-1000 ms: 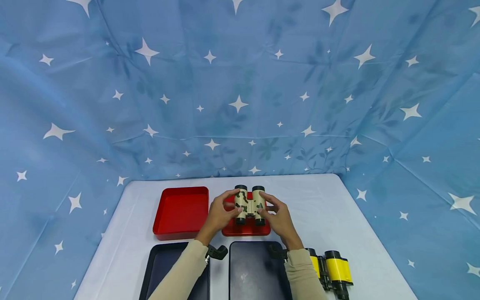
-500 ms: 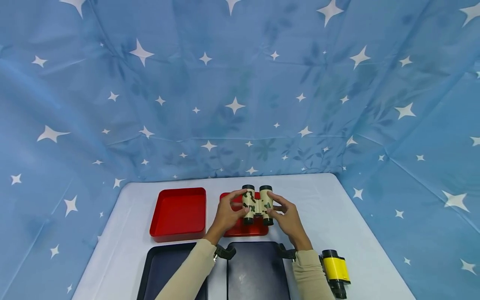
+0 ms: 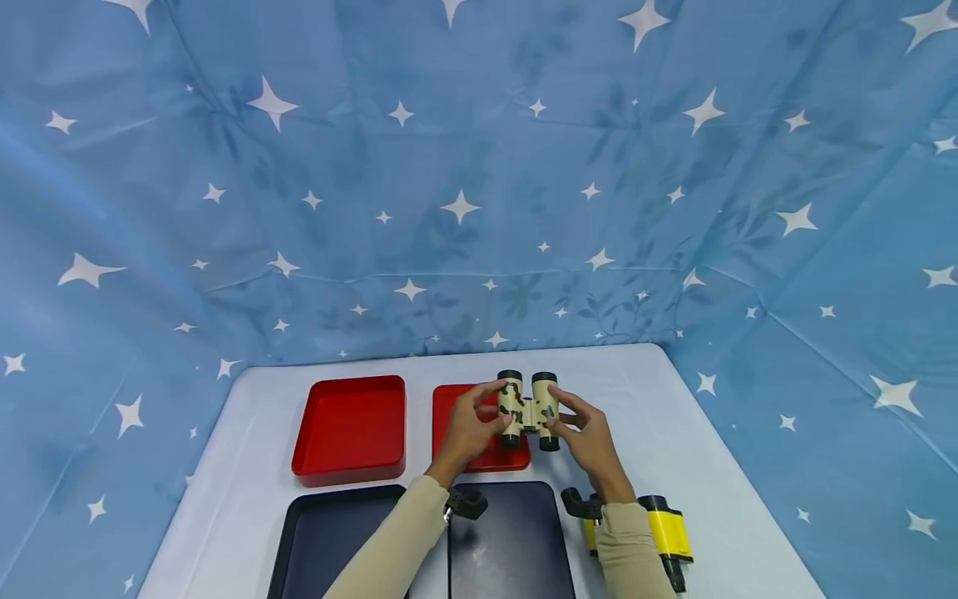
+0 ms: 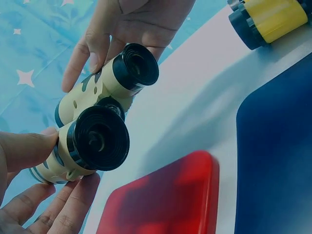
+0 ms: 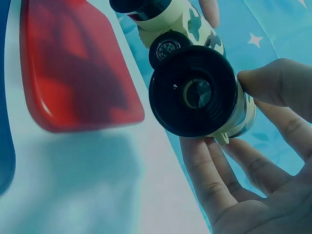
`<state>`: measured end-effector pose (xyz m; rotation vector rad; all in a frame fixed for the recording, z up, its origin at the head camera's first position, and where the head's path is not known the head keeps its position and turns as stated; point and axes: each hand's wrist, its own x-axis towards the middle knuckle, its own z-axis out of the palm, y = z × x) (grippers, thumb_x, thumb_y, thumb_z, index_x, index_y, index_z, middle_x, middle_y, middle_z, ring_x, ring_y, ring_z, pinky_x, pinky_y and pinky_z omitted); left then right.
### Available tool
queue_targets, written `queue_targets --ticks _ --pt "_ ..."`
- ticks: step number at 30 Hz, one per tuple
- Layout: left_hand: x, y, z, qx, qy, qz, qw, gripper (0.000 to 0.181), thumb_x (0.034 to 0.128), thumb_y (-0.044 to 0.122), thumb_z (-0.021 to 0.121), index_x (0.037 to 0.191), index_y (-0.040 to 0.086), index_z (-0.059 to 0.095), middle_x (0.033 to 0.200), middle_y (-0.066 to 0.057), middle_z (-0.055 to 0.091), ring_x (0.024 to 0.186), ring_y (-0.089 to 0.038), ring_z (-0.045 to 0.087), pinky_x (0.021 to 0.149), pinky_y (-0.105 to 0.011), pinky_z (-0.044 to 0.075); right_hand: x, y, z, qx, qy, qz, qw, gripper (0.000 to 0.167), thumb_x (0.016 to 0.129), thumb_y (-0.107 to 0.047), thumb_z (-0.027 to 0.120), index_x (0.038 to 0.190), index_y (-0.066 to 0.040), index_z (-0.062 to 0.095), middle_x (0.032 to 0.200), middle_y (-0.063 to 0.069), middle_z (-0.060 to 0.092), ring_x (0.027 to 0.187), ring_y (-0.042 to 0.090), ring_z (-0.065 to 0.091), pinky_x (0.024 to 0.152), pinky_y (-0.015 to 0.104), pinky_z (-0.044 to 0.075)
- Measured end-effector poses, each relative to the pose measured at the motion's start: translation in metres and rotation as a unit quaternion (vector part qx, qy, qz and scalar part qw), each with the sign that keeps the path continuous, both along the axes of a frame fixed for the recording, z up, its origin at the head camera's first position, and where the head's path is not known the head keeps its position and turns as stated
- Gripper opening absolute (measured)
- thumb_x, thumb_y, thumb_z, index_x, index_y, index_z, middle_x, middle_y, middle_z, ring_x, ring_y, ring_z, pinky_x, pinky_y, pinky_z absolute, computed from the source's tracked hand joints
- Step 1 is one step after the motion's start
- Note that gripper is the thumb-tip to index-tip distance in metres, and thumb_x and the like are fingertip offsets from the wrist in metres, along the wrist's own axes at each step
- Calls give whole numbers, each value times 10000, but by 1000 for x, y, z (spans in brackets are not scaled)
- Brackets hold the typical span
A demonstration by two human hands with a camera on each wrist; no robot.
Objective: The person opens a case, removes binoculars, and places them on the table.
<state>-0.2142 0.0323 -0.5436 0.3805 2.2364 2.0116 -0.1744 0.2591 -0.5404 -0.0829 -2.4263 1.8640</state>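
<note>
A pair of cream binoculars (image 3: 529, 411) with a dark camouflage pattern and black ends is held up by both hands, over the right side of a flat-topped red piece (image 3: 451, 408). My left hand (image 3: 470, 428) grips the left barrel, thumb on one side and fingers on the other. On the right barrel, my right hand (image 3: 587, 433) has a similar grip. In the left wrist view the binoculars (image 4: 100, 139) turn their black eyecups to the camera. A small compass dial (image 5: 167, 48) shows between the barrels in the right wrist view. Their shadow falls on the white table.
An open red tray (image 3: 352, 428) stands at the left. Two dark trays (image 3: 337, 541) lie nearer the front, side by side. Yellow and black binoculars (image 3: 669, 532) lie at the front right, partly behind the right sleeve. A blue star-printed cloth (image 3: 464, 166) walls the table.
Both hands have carried the camouflage binoculars to the right, from over the middle of the flat red piece to its right edge. The head view has shifted slightly.
</note>
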Motion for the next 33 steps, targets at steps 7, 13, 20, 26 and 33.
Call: queue_targets --ticks 7,13,20,26,33 --pt "1 13 -2 -37 32 -123 9999 608 932 51 799 1489 228 633 1562 -113 571 1232 -353 698 902 -419 655 3 13 -1 67 -84 -149 9998 577 985 -43 723 1518 -229 603 1627 39 526 1280 364 666 886 231 595" --pt "0 24 -5 -31 68 -181 9998 602 927 35 800 1481 211 640 1561 -115 576 1208 -333 704 866 -405 659 5 22 -3 158 -142 -220 9995 581 996 -30 707 1531 -224 589 1639 40 512 1294 372 656 891 223 591" --pt "-1 35 -13 -89 61 -157 9998 590 926 32 804 1472 193 647 1529 -139 597 1181 -337 718 840 -408 663 7 31 -7 157 -135 -228 9995 584 993 -16 707 1533 -203 588 1645 49 505 1298 389 647 890 204 585" --pt "-1 42 -13 -168 25 -164 9997 601 918 19 804 1474 183 644 1490 -148 615 1152 -315 726 864 -415 662 7 38 -8 133 -240 -180 9995 579 1004 -53 714 1543 -214 576 1656 29 492 1326 386 631 930 228 583" --pt "-1 50 -17 -236 0 -156 9996 607 916 -2 799 1474 176 642 1469 -147 623 1137 -321 717 860 -381 663 6 44 -10 344 -459 -283 9980 592 1018 -64 694 1572 -206 540 1673 48 469 1333 369 622 999 335 586"
